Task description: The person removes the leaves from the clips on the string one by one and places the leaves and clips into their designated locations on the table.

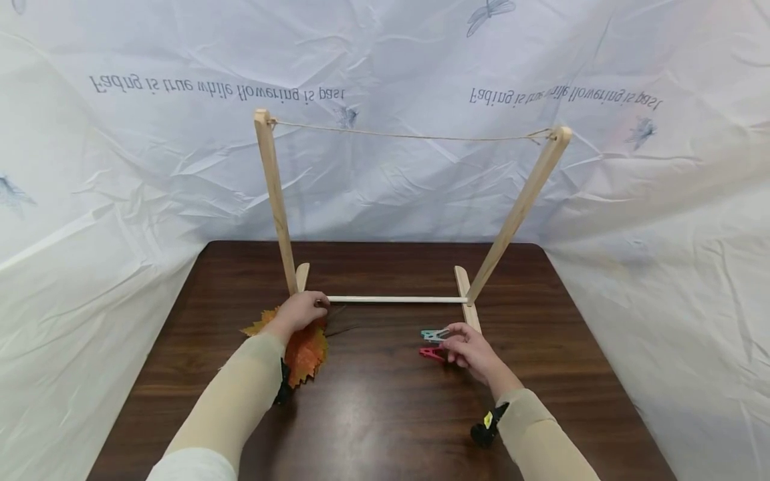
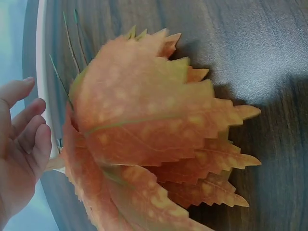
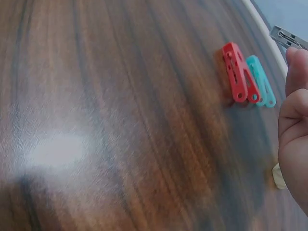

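Observation:
My right hand pinches a grey clothespin at its fingertips. Below those fingers, a red clothespin and a teal clothespin lie side by side on the dark table. Over on the left, my left hand hovers by the foot of a wooden stand, above a bunch of orange artificial leaves. In the left wrist view its fingers are loosely bent with nothing visible in them. The leaves lie beside that hand, thin stems pointing away.
Two wooden posts rise from the stand, joined at the top by a string and at the bottom by a white rod. A white printed cloth hangs behind and at both sides of the wooden table.

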`<state>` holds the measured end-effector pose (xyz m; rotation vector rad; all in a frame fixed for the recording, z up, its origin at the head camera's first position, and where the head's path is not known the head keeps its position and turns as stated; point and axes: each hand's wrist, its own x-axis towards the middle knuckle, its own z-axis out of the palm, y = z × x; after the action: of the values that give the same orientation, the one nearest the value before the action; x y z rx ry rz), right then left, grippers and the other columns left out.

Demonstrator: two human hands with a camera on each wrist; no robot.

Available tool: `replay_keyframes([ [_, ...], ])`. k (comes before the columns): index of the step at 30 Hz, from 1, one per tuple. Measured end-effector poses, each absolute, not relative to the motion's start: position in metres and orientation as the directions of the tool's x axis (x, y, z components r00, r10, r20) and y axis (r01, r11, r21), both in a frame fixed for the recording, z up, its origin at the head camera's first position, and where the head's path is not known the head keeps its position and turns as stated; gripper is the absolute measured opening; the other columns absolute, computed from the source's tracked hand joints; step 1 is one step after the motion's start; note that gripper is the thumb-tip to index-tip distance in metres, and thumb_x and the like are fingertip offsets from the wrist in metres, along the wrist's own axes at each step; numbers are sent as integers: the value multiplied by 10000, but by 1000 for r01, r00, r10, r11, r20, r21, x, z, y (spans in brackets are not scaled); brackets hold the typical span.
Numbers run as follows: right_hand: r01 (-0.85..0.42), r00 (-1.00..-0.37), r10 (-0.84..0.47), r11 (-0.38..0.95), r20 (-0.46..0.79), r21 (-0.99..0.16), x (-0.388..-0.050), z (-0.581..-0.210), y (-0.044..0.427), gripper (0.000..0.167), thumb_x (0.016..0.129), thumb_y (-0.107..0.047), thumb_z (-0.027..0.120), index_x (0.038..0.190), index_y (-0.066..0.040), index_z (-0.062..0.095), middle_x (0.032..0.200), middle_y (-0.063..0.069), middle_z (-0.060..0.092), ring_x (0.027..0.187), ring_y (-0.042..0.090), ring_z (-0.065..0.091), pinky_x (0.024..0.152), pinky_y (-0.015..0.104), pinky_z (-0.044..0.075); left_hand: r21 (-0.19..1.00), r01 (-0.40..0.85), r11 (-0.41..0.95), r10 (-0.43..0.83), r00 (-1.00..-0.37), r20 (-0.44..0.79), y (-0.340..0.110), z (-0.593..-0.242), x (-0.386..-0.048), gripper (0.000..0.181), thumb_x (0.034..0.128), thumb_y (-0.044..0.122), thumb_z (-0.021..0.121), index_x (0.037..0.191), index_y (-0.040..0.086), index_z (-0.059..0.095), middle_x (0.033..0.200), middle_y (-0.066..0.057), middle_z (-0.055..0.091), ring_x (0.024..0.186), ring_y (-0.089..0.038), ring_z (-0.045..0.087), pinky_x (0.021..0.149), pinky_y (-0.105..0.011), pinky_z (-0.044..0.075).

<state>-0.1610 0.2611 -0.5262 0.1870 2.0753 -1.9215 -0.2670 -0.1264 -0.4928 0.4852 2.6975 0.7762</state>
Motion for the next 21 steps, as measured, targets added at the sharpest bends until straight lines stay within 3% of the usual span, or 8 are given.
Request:
replay_keyframes([
  [4, 321, -934, -133, 95, -331, -942, -157, -530, 263, 409, 893, -88, 614, 1228, 15, 404, 854, 71, 642, 563, 100, 520, 420, 182, 336, 564, 253, 786, 408, -898, -165, -125, -489, -267, 273, 927, 167, 599, 1180, 69, 629, 977, -82, 656, 702, -177, 546, 636, -360, 437],
  [14, 335, -926, -156, 84, -344, -939, -149, -538, 262, 420, 890, -82, 616, 1239, 24, 410, 869, 86, 647, 560, 91, 506, 422, 177, 337, 579, 228, 783, 399, -897, -187, -122, -492, -268, 301, 933, 180, 590, 1215, 78, 610, 969, -76, 644, 709, -171, 553, 611, -347, 425],
  [21, 347, -915, -194, 69, -354, -935, -144, -545, 265, 393, 908, -50, 588, 1242, 28, 396, 902, 85, 663, 569, 98, 514, 431, 182, 344, 597, 177, 783, 376, -899, -226, -122, -495, -266, 313, 938, 199, 588, 1236, 103, 604, 971, -64, 630, 612, -174, 515, 553, -324, 412],
])
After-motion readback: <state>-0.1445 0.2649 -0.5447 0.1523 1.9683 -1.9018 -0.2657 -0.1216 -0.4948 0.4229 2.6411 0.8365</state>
